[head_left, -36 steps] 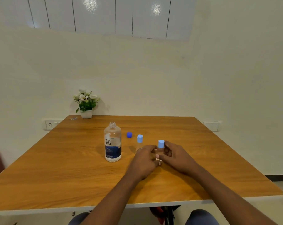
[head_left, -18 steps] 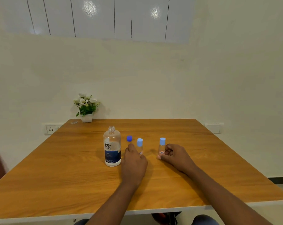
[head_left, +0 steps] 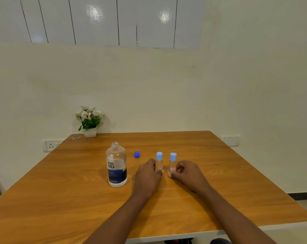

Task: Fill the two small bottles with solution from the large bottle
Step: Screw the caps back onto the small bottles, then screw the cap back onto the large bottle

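The large clear bottle with a dark blue label stands uncapped on the wooden table. Its dark blue cap lies just to its right. Two small clear bottles with light blue caps stand upright side by side. My left hand holds the left small bottle low down between thumb and fingers. My right hand pinches the base of the right small bottle with curled fingers. Both hands hide the lower parts of the small bottles.
A white pot of flowers stands at the table's far left corner against the wall. A wall socket sits left of the table and a switch plate to the right.
My left hand left the right small bottle and took hold of the left one. The two small bottles now stand closer together. The view tilted up slightly.
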